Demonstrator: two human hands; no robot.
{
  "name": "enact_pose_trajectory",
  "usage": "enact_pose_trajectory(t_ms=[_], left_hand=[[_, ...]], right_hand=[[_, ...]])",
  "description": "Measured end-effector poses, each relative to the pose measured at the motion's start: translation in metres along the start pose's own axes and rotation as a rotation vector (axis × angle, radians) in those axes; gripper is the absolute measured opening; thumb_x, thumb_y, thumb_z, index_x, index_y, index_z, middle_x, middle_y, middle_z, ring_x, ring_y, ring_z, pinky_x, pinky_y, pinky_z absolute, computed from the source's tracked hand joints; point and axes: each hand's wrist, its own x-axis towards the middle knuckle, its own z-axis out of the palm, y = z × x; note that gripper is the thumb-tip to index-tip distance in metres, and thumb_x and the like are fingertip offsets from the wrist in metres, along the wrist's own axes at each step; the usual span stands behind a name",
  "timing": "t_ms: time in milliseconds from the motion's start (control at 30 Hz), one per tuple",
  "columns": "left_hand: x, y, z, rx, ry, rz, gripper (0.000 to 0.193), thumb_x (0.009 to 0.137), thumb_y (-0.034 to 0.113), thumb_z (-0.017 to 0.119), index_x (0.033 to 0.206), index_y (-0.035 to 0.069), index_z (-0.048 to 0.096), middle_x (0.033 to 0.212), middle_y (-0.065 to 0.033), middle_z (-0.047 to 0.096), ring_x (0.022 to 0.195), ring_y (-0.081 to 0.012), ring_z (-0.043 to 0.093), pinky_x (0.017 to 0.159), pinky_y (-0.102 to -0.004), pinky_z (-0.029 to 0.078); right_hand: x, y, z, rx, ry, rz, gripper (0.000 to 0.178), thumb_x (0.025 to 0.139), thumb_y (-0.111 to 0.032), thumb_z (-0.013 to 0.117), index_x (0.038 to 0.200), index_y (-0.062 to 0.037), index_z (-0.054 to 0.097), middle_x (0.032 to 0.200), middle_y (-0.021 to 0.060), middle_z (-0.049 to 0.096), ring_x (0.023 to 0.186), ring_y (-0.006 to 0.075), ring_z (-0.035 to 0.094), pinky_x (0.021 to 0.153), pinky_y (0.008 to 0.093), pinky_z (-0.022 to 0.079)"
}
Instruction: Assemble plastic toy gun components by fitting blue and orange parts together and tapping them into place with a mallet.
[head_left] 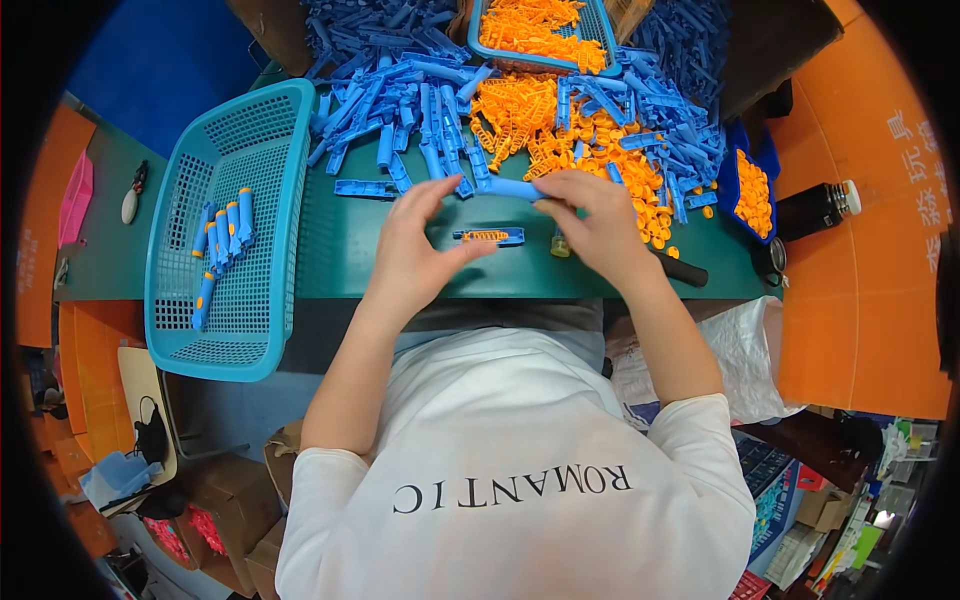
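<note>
Between the thumb and fingers of my right hand (597, 222) is the end of a blue plastic half-shell (510, 188), its smooth side up, over the near edge of the pile. My left hand (415, 245) is open, thumb and forefinger spread apart. Its fingertips are close to the shell's left end; whether they touch cannot be made out. Below, on the green table (380, 270), lies another blue half-shell (512, 236) with an orange ridged insert (482, 236) inside. My left thumb is near that one.
Blue half-shells (385, 100) and orange parts (515, 105) are heaped behind my hands. On the left, a turquoise basket (285, 250) holds several blue-and-orange pieces (225, 235). A dark blue bin (738, 190) of orange caps, a black bottle (808, 210) and a dark rod (683, 270) are on the right.
</note>
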Motion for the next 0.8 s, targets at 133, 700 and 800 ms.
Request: enact_pose_trajectory(t_ms=[133, 700, 800], left_hand=[[-0.006, -0.020, -0.003, 0.405, -0.098, 0.233, 0.061, 0.074, 0.009, 0.084, 0.131, 0.007, 0.061, 0.101, -0.0081, 0.072, 0.105, -0.0321, 0.061, 0.099, -0.0423, 0.044], [-0.007, -0.028, -0.001, 0.334, -0.105, 0.170, 0.054, 0.076, 0.006, 0.082, 0.127, 0.005, 0.063, 0.098, -0.0066, 0.075, 0.098, -0.0284, 0.063, 0.093, -0.0408, 0.047], [-0.007, -0.029, -0.001, 0.329, -0.103, 0.163, 0.054, 0.075, 0.006, 0.082, 0.126, 0.006, 0.063, 0.097, -0.0066, 0.075, 0.098, -0.0282, 0.063, 0.092, -0.0406, 0.047]], right_hand=[[-0.008, -0.004, 0.001, 0.017, -0.171, -0.005, 0.021, 0.077, -0.002, 0.080, 0.098, -0.0021, 0.076, 0.091, 0.0110, 0.074, 0.081, 0.0261, 0.068, 0.073, 0.0350, 0.053], [-0.015, -0.001, 0.021, -0.049, -0.217, -0.042, 0.022, 0.075, -0.003, 0.081, 0.097, -0.0031, 0.077, 0.088, 0.0111, 0.074, 0.082, 0.0281, 0.069, 0.075, 0.0374, 0.055], [-0.016, -0.002, 0.023, -0.032, -0.216, 0.004, 0.022, 0.076, -0.003, 0.081, 0.097, -0.0032, 0.077, 0.087, 0.0119, 0.073, 0.081, 0.0285, 0.069, 0.073, 0.0365, 0.055]])
